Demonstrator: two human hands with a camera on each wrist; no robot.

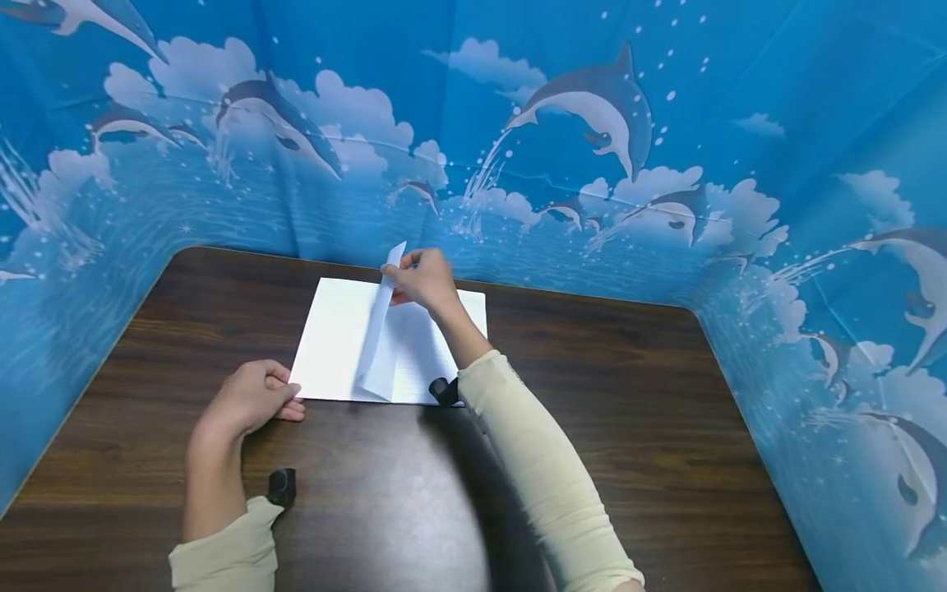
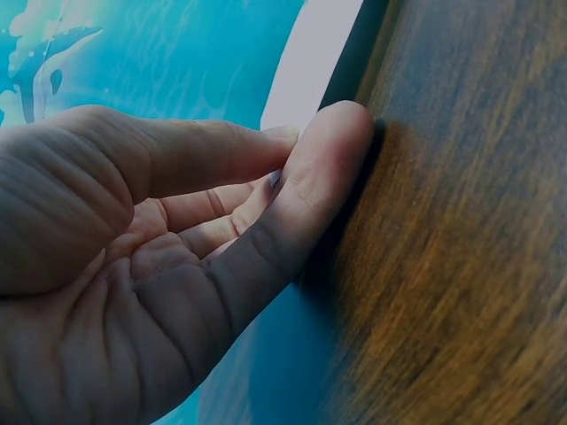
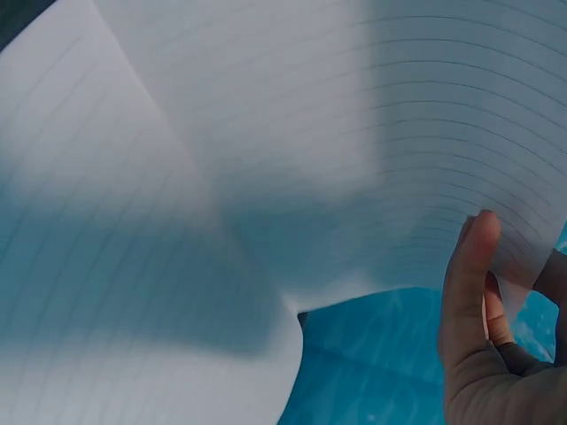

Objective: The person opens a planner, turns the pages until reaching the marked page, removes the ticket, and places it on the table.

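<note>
An open notebook [image 1: 333, 329] with white lined pages lies near the far edge of the table. My right hand [image 1: 424, 281] pinches a raised page [image 1: 380, 333] by its upper corner, and the page stands up from the middle of the notebook. In the right wrist view the lined page curves toward the fingers of the right hand [image 3: 483, 336]. My left hand [image 1: 255, 397] pinches the notebook's near left corner between thumb and fingers; the left wrist view shows that hand [image 2: 177, 221] at the notebook's corner [image 2: 310, 62].
The dark wood-grain table [image 1: 355, 493] spreads toward me and to both sides. A blue cloth backdrop [image 1: 473, 148] printed with dolphins rises along its far and side edges. Black wrist devices sit at the left [image 1: 282, 487] and right sleeves [image 1: 547, 460].
</note>
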